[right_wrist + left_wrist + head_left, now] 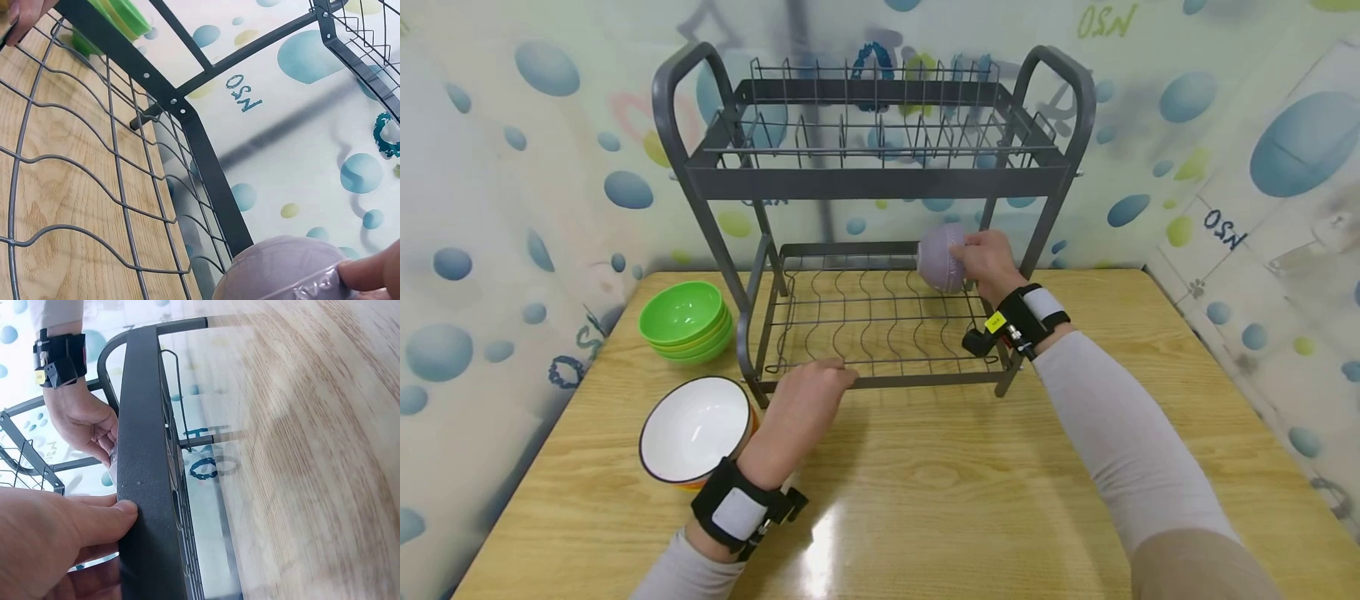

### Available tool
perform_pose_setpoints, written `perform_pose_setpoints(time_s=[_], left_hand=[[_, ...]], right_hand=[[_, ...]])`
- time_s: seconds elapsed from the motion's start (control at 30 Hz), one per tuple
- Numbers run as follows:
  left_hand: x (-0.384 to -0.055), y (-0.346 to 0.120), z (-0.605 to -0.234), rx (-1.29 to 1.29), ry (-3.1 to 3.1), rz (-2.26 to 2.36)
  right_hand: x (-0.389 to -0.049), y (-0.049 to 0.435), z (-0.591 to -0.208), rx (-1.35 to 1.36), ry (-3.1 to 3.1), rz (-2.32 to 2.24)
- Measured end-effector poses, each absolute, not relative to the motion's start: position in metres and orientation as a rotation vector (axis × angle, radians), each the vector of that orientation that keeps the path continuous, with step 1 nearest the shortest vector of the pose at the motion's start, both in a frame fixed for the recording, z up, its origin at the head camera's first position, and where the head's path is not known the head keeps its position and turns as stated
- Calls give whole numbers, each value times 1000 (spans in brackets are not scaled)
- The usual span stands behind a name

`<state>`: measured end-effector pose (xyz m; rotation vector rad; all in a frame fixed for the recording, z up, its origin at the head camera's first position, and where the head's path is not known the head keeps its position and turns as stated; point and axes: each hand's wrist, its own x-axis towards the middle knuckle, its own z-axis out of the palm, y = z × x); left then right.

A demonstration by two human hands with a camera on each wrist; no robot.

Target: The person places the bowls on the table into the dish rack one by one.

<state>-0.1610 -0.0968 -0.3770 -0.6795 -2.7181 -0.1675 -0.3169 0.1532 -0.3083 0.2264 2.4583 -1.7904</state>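
Observation:
In my right hand [990,262] is a light purple bowl [942,258], tipped on its side and pinched at the rim. It is at the back right of the lower tier of a dark grey two-tier dish rack [880,183]. The right wrist view shows the thumb on the edge of the bowl [287,269], above the wavy wires. My left hand [811,400] grips the front bar [147,462] of that lower tier near its left end. Its thumb lies on the bar while the other fingers are partly hidden behind it.
Stacked green and yellow bowls [683,315] stand left of the rack. Nearer, beside my left wrist, are white bowls [696,429] with dark rims and orange outsides. The upper tier [880,125] has upright wire dividers. A wall [550,208] with blue spots rises behind the wooden table [940,483].

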Motion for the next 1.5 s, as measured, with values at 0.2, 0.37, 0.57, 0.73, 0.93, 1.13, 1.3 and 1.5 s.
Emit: perform_pose_setpoints(time_s=[0.2,0.37,0.57,0.73,0.93,1.13,1.3,1.5], left_hand=[[-161,-98,-376,-671,-2718,-170],[-160,-100,-376,-664,-2718,-152],[-161,-100,-377,-666,-2704,-171],[-161,-99,-377,-663,-2709,-167],[-161,-97,-377,-659,-2713,-167],[-161,-96,-377,-673,-2718,-163],[-160,-95,-377,-676,-2725,-164],[-160,-95,-376,-669,-2725,-166]], right_hand=[[-319,152,-307,252,2522,-1727],[-317,148,-306,232,2599,-1645],[-314,147,-306,229,2712,-1547],[-312,147,-309,230,2810,-1499],[-310,146,-312,207,2929,-1385],[-308,150,-314,145,2997,-1307],[-305,149,-313,45,3128,-1244],[-295,143,-303,-134,3222,-1229]])
